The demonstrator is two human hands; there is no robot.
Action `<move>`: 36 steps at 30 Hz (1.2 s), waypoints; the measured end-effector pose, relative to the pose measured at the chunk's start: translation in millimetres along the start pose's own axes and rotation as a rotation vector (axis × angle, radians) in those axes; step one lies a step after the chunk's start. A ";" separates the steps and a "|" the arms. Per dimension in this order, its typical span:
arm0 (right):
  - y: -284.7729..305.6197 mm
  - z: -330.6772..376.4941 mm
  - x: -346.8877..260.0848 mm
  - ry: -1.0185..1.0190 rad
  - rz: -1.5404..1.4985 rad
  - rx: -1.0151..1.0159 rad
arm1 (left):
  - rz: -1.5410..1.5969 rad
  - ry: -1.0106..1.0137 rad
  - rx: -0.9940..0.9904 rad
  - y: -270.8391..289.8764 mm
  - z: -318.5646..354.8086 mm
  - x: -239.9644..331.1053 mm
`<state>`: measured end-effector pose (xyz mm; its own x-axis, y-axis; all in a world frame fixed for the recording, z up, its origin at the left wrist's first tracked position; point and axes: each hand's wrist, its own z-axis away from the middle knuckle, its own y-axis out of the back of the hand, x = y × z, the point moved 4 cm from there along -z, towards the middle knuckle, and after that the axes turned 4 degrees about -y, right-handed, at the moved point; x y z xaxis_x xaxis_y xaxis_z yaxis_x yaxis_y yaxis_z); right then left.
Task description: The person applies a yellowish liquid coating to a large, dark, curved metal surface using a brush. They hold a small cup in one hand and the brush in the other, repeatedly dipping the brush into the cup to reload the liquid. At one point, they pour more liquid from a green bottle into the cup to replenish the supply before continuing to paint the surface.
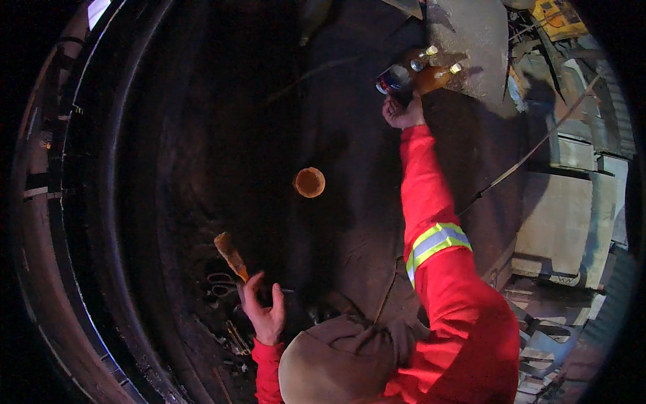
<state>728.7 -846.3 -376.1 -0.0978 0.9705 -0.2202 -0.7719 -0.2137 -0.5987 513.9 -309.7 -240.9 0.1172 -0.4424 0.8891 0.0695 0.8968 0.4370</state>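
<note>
dim scene, big dark curved metal surface [202, 135] fills most of the view, with a small round orange opening [309, 182] near the middle. at upper right a grey slab [471, 40] carries two amber bottles with pale caps [431, 71] and a can [391, 81] lying just beside them. a thin cable [525, 158] runs diagonally at right, past grey blocks [572, 202] and rubble. a tan cap [336, 363] sits at the bottom edge, partly hiding the lower forearms.

left hand [264, 310] is low centre-left, fingers half curled, thumb and fingers pinching the handle of a brush [231, 254]. so the grip is closed on the brush handle, loosely by the look. brush long axis runs diagonal, bristle end pointing up and to the left, handle end down-right into the hand. bristles sit close to the dark surface; can't tell if touching.

right hand [402, 111] is stretched far up on a red sleeve with a reflective band [437, 244], right below the can and bottles. fingers look curled at the slab edge; can't tell whether that grip actually holds anything.
</note>
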 end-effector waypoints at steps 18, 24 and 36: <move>-92.4 0.7 39.8 0.673 0.712 0.058 | -0.035 -0.027 -0.012 5.7 -1.4 12.3; -172.1 -28.8 8.8 1.284 1.164 0.143 | -0.052 -0.014 -0.015 3.4 -5.8 10.7; -202.1 -97.2 25.8 1.385 1.101 -0.077 | -0.018 0.076 -0.029 -1.7 -0.3 -3.2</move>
<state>943.3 -788.9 -335.6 0.0822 -0.4014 -0.9122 -0.6886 -0.6846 0.2392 513.7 -309.8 -244.5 0.1908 -0.4590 0.8677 0.1012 0.8884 0.4477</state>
